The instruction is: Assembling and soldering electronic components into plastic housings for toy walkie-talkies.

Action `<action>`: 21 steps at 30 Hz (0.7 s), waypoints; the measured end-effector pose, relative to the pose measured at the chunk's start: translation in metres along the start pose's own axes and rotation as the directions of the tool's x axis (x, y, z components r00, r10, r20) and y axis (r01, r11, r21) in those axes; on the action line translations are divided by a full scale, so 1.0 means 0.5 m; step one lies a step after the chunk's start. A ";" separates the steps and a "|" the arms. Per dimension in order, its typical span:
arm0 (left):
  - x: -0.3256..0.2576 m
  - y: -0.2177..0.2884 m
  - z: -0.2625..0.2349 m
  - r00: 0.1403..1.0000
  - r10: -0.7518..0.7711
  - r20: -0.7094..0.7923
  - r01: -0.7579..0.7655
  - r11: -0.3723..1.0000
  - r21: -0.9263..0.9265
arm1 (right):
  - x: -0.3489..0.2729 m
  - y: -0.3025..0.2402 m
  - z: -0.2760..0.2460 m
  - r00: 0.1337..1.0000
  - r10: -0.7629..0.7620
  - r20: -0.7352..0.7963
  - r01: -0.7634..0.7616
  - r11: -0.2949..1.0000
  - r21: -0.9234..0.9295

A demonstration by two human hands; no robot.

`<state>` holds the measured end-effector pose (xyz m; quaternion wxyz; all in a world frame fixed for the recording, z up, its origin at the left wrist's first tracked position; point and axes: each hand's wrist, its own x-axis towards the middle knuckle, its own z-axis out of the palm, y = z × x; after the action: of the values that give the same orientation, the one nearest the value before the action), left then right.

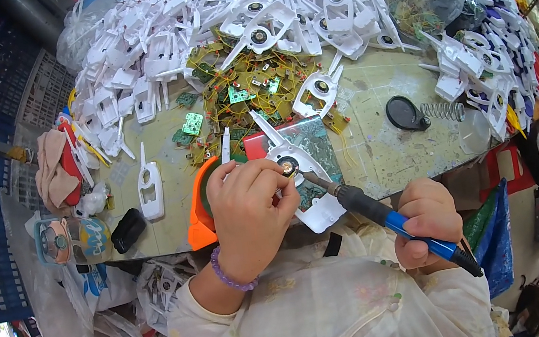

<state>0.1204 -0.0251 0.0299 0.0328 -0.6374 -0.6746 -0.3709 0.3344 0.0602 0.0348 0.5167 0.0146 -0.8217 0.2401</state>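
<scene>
While my left hand (250,203) pinches the white plastic shell (299,178) with its round metal disc, my right hand (428,228) grips closed around the blue-handled soldering iron (388,217).

We see a soldering iron (389,220) with a bright blue grip and a black barrel, and beside it a white plastic housing (298,171) with a small brass-coloured disc in a black ring. Under it lies a mottled teal and red pad (310,138), next to an orange holder (198,214). Green circuit boards (241,92) trail yellow wires amid a heap of white plastic shells (246,11). Our left wrist wears a purple bead bracelet (230,279), and our sleeves are cream with a faint floral print. The worktop (384,144) is pale yellowish green, speckled white, carrying a black stand (406,113) with a silvery coil.
</scene>
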 end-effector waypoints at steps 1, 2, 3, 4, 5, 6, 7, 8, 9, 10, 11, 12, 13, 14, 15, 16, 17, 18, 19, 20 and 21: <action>0.000 0.000 0.000 1.000 0.002 0.000 -0.002 1.000 0.001 | 0.000 0.000 0.001 1.000 0.000 0.001 0.000 1.000 0.001; 0.000 0.000 0.000 1.000 0.005 -0.001 -0.005 1.000 0.001 | 0.000 0.001 0.002 1.000 -0.002 -0.007 0.002 1.000 -0.003; 0.000 0.000 -0.001 1.000 0.004 -0.001 -0.004 1.000 0.001 | 0.000 0.001 0.003 1.000 -0.004 -0.014 0.004 1.000 -0.006; 0.000 0.000 -0.001 1.000 0.002 0.003 -0.002 1.000 0.002 | 0.000 0.001 0.003 1.000 -0.004 -0.013 0.004 1.000 -0.005; 0.001 0.000 -0.002 1.000 0.001 0.008 -0.001 1.000 0.003 | 0.000 0.002 0.003 1.000 -0.004 -0.020 0.004 1.000 0.000; 0.001 0.001 -0.002 1.000 0.001 0.008 -0.001 1.000 0.002 | 0.001 0.002 0.004 1.000 -0.004 -0.027 0.004 1.000 0.005; 0.002 0.001 -0.002 1.000 0.002 0.010 -0.002 1.000 -0.001 | 0.006 0.003 0.006 1.000 -0.004 -0.027 0.004 1.000 0.005; 0.002 0.001 -0.002 1.000 0.002 0.011 -0.002 1.000 -0.003 | 0.014 0.005 0.009 0.999 -0.027 -0.030 0.027 0.999 -0.018; 0.002 0.001 -0.002 1.000 0.001 0.011 -0.001 1.000 -0.003 | 0.019 0.005 0.011 0.998 -0.051 -0.032 0.049 0.998 -0.041; 0.003 0.001 -0.002 1.000 0.009 0.010 -0.009 1.000 -0.002 | 0.021 0.004 0.010 0.998 -0.050 -0.032 0.049 0.998 -0.041; 0.003 0.002 -0.003 1.000 0.016 0.008 -0.016 1.000 -0.001 | 0.022 0.003 0.009 0.999 -0.040 -0.027 0.039 0.998 -0.040; 0.003 0.002 -0.003 1.000 0.016 0.008 -0.016 1.000 -0.001 | 0.023 0.002 0.009 0.999 -0.029 -0.021 0.028 0.999 -0.039; 0.003 0.002 -0.004 1.000 0.018 0.011 -0.018 1.000 0.001 | 0.022 0.003 0.010 0.999 -0.029 -0.021 0.028 0.999 -0.039; 0.003 0.002 -0.004 1.000 0.021 0.013 -0.021 1.000 0.005 | 0.022 0.004 0.011 0.999 -0.020 -0.037 0.019 1.000 -0.024; 0.002 0.002 -0.004 1.000 0.020 0.012 -0.020 1.000 0.005 | 0.021 0.005 0.013 0.999 -0.012 -0.053 0.011 1.000 -0.010; 0.002 0.001 -0.005 1.000 0.019 0.016 -0.019 1.000 0.008 | 0.023 0.004 0.013 0.999 -0.012 -0.052 0.012 1.000 -0.009; 0.002 0.001 -0.005 1.000 0.018 0.022 -0.018 1.000 0.009 | 0.026 0.000 0.011 0.999 0.016 -0.047 -0.017 1.000 -0.012; 0.002 0.001 -0.006 1.000 0.018 0.022 -0.018 1.000 0.009 | 0.030 -0.003 0.010 0.998 0.045 -0.041 -0.046 0.999 -0.016; 0.003 0.001 -0.007 0.999 0.017 0.030 -0.018 1.000 0.009 | 0.031 -0.005 0.004 0.998 0.046 -0.041 -0.046 0.999 -0.016; 0.003 0.001 -0.008 0.999 0.018 0.037 -0.018 1.000 0.008 | 0.030 -0.007 -0.006 0.997 0.071 0.017 -0.071 0.997 -0.011; 0.003 0.002 -0.008 0.999 0.018 0.037 -0.019 1.000 0.007 | 0.031 -0.009 -0.013 0.993 0.096 0.075 -0.096 0.995 -0.007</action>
<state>0.1191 -0.0261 0.0340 0.0261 -0.6502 -0.6705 -0.3563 0.3342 0.0624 0.0520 0.4734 -0.0166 -0.8406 0.2627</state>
